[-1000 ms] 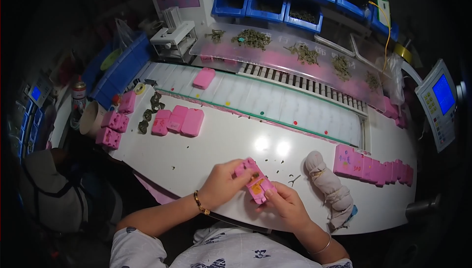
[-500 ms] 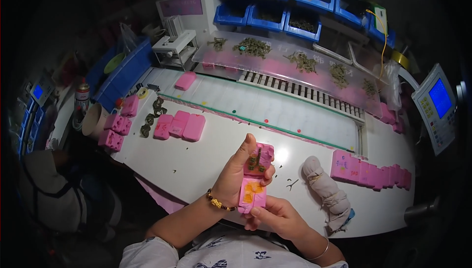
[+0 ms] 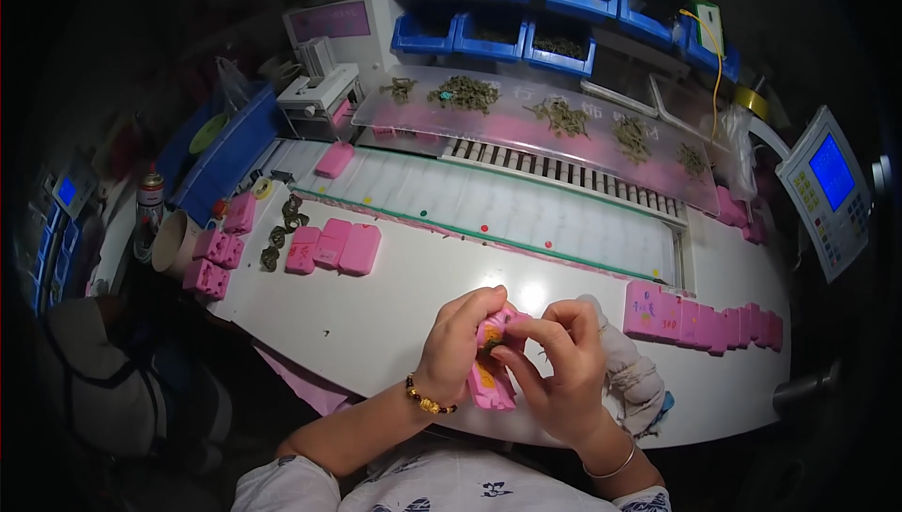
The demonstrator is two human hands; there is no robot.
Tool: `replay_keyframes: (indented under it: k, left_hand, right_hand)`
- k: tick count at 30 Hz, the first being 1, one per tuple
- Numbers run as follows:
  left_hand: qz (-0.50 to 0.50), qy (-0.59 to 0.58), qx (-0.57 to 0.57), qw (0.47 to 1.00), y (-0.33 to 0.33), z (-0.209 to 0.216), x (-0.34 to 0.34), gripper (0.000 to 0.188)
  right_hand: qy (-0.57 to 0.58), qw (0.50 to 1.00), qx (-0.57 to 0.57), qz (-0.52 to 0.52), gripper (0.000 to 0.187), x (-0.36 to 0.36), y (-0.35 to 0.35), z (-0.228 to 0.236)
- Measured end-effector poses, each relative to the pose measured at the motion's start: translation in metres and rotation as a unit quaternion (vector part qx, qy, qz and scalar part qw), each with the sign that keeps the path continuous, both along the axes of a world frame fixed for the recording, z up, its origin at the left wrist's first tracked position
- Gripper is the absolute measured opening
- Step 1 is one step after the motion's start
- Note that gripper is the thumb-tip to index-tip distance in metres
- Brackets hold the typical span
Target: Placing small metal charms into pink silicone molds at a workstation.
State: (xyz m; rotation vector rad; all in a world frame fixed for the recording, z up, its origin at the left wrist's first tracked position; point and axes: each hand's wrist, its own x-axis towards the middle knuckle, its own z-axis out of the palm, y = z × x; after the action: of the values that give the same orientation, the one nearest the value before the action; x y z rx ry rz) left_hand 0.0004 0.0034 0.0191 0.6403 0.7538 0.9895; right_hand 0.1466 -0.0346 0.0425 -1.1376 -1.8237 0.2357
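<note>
My left hand is wrapped round a pink rubber mould with orange-yellow marks on its inner face. The mould is spread and bent in the palm, above the near edge of the table. My right hand comes in from the right, thumb and forefinger pinched on a small dark green piece at the middle of the mould. The fingers partly hide this piece and the mould's upper part. A beaded bracelet is on my left wrist, a thin bangle on the right.
Pink blocks stand left on the white table, more at right. A wrapped cloth bundle lies beside my right hand. Beyond run a green-edged conveyor and a clear shelf with green clusters. Blue bins hang behind.
My right hand has risen from the mould's lower end to its middle and now pinches the dark green piece. The mould, spread flat before, is now bent and squeezed. The view has shifted slightly.
</note>
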Motion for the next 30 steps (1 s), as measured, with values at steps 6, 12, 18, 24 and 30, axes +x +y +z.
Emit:
replay_keyframes:
  k: [6, 12, 18, 24, 30]
  left_hand:
    - [0.076, -0.055, -0.075, 0.993, 0.001, 0.015, 0.009, 0.034]
    - [0.015, 0.006, -0.074, 0.997, 0.011, 0.003, -0.006, 0.037]
    - [-0.043, 0.051, -0.016, 0.998, 0.01, -0.005, -0.018, 0.036]
    - [-0.121, 0.022, -0.04, 0.992, -0.004, -0.023, -0.025, 0.037]
    - [-0.138, 0.027, -0.031, 0.989, -0.01, -0.013, -0.018, 0.042]
  right_hand:
    - [0.106, 0.991, -0.038, 0.065, 0.021, 0.007, 0.001, -0.003]
    - [0.455, 0.828, -0.32, 0.077, 0.009, 0.032, 0.013, -0.003]
    - [0.398, 0.795, -0.45, 0.081, 0.012, 0.066, 0.043, 0.009]
    - [0.07, 0.895, -0.439, 0.025, 0.011, 0.105, 0.137, 0.055]
    - [0.377, 0.906, -0.18, -0.07, 0.053, 0.146, 0.222, 0.078]
